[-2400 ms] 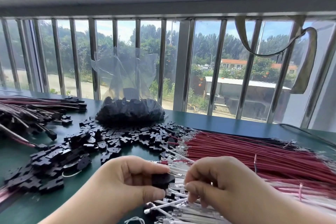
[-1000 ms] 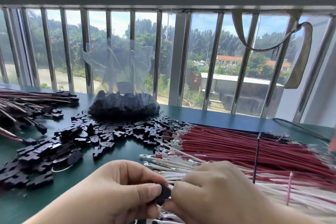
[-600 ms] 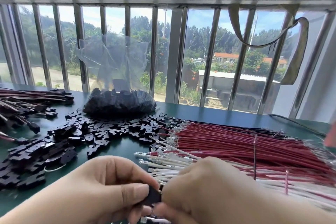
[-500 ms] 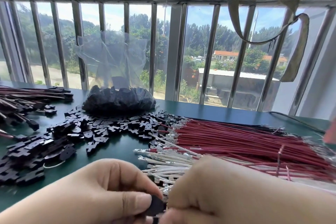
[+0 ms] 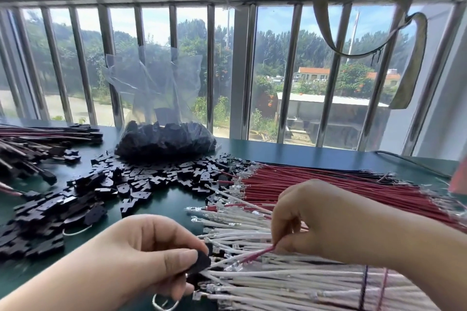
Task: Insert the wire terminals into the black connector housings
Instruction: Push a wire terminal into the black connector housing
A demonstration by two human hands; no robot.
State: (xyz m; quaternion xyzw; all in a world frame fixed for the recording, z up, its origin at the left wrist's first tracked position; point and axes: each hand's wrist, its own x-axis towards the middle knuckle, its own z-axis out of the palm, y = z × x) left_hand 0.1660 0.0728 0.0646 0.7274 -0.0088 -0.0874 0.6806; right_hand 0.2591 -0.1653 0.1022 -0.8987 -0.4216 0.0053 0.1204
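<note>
Left hand (image 5: 141, 255) pinches flat black housing (image 5: 201, 261); right hand (image 5: 336, 222) pinches red wire (image 5: 257, 253).

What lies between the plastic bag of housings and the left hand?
In the head view, loose black housings lie scattered on the green table between the bag and the left hand.
</note>
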